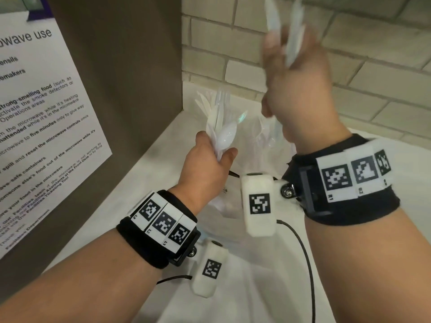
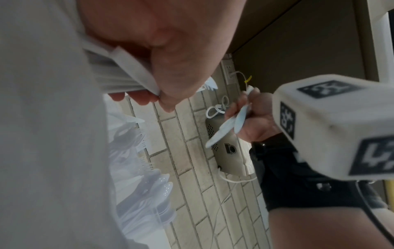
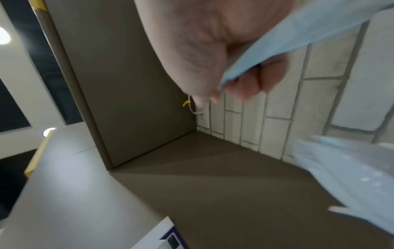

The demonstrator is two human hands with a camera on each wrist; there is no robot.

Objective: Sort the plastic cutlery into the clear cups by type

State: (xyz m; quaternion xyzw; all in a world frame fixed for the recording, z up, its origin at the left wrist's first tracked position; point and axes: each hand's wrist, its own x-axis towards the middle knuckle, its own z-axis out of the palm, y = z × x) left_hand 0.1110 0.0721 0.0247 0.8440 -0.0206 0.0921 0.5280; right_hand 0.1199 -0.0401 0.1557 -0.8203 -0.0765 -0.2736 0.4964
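My left hand (image 1: 210, 159) grips a fanned bundle of white plastic cutlery (image 1: 221, 124) by the handles, with spoons and forks pointing up and away; the handles (image 2: 119, 74) show under the palm in the left wrist view. My right hand (image 1: 296, 78) is raised higher against the brick wall and grips a few white pieces (image 1: 286, 26), which are blurred. In the left wrist view the same few pieces (image 2: 226, 128) stick out below the right hand (image 2: 251, 118). Clear cups (image 1: 268, 138) holding cutlery stand behind and between the hands, and they appear as clear cups (image 2: 149, 202) with spoons and forks.
The white counter (image 1: 144, 206) runs into a corner. A brown panel with a microwave-use poster (image 1: 46, 113) closes the left side and a pale brick wall (image 1: 361, 73) the back. On that wall are an outlet (image 2: 229, 70) and a grey device (image 2: 228, 148) with white cords.
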